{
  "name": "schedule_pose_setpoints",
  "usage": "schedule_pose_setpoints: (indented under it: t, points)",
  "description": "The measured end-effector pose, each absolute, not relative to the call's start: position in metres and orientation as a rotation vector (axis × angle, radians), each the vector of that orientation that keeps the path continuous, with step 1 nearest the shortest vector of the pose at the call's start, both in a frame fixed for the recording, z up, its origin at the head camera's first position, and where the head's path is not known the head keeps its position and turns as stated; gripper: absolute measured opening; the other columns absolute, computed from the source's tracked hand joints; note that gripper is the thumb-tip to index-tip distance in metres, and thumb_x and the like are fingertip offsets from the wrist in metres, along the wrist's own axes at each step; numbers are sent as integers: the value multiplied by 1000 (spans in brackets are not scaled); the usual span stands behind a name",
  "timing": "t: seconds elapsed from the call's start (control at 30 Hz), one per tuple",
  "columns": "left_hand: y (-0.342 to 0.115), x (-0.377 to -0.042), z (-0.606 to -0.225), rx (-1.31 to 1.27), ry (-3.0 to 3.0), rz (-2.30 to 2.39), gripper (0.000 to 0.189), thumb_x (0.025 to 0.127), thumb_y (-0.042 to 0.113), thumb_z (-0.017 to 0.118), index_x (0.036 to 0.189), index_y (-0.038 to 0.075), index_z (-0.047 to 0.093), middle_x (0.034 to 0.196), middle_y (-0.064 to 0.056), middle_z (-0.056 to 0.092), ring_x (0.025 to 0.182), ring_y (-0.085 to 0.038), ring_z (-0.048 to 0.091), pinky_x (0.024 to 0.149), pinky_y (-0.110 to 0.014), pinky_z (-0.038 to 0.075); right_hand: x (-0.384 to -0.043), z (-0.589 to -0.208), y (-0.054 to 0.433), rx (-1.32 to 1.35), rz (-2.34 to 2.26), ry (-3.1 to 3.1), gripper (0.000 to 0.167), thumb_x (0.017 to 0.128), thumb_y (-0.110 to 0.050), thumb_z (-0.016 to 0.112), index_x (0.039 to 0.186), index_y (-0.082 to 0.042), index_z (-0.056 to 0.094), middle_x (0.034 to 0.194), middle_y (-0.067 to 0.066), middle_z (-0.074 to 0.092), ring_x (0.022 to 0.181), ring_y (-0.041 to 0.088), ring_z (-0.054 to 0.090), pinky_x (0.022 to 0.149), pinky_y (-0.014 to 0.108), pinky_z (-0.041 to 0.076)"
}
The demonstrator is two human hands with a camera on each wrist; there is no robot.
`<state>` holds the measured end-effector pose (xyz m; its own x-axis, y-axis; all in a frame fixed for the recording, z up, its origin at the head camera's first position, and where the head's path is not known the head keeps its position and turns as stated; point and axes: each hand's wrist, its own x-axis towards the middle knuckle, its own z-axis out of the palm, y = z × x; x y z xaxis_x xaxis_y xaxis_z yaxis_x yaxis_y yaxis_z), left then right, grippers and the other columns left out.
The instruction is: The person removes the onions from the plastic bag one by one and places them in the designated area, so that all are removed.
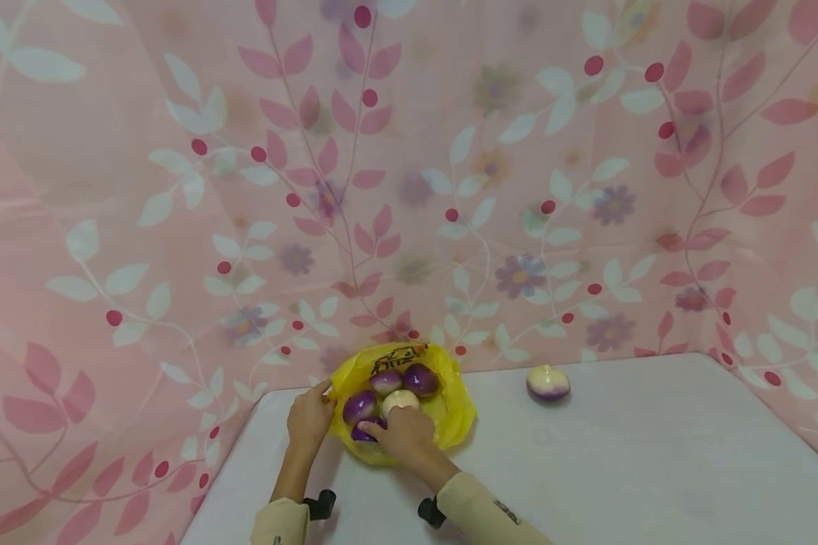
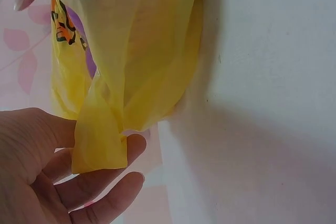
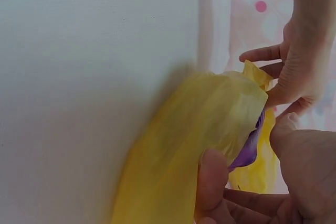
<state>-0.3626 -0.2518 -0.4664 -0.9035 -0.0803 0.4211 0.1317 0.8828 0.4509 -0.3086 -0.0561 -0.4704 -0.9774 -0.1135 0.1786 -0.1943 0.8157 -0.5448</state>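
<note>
A yellow plastic bag (image 1: pixel 455 428) with dark printing stands on the table with its mouth spread wide. Inside lie several glossy, round purple-and-cream vegetables, turnips by their look, among them a purple turnip (image 1: pixel 420 380) and a cream one (image 1: pixel 401 401). At the bag's left rim, my left hand (image 1: pixel 310 416) pinches a fold of the plastic (image 2: pixel 102 140) between thumb and fingers. My right hand (image 1: pixel 409 435) reaches over the near rim, bent fingers against the cream turnip and thumb over a purple one. Its fingertips are partly hidden, so its grip is unclear.
A single cream-and-purple turnip (image 1: pixel 548 384) lies on the white table (image 1: pixel 620 454) to the right of the bag. A pink floral curtain (image 1: pixel 409 189) hangs close behind the table's back edge. Black wrist straps (image 1: pixel 322 505) show below both hands.
</note>
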Motion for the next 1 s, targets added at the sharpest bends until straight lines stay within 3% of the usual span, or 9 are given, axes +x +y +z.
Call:
schedule_pose_setpoints:
  t: [0.17,0.3,0.73,1.0]
  points:
    - [-251,-363,-467,-42,-2610,-653,39,85,7,72,124,4,68,92,-18,73,72,-33,69,54,-42,53,-308,-468,-62,256,780,-2892,63,85,-75,48,66,-15,53,61,-2,48,59,16,50,51,31,39]
    - [-250,-363,-466,-50,-2611,-653,40,85,6,71,125,5,67,93,-19,73,68,-32,69,51,-40,52,-308,-468,-67,225,746,-2920,65,86,-74,50,58,-16,49,54,-1,44,52,16,46,47,29,34]
    - [-250,-359,-468,-61,-2599,-665,38,85,6,71,123,4,68,93,-19,73,73,-34,70,53,-40,52,-306,-473,-71,237,834,-2931,58,78,-68,68,62,-14,52,57,0,46,53,15,45,48,28,35]
    - [-251,-358,-468,-48,-2595,-655,38,85,6,71,123,5,69,92,-18,73,71,-32,69,53,-41,52,-312,-478,-68,282,927,-2883,60,70,-67,76,81,-11,57,67,-1,50,63,15,48,55,30,42]
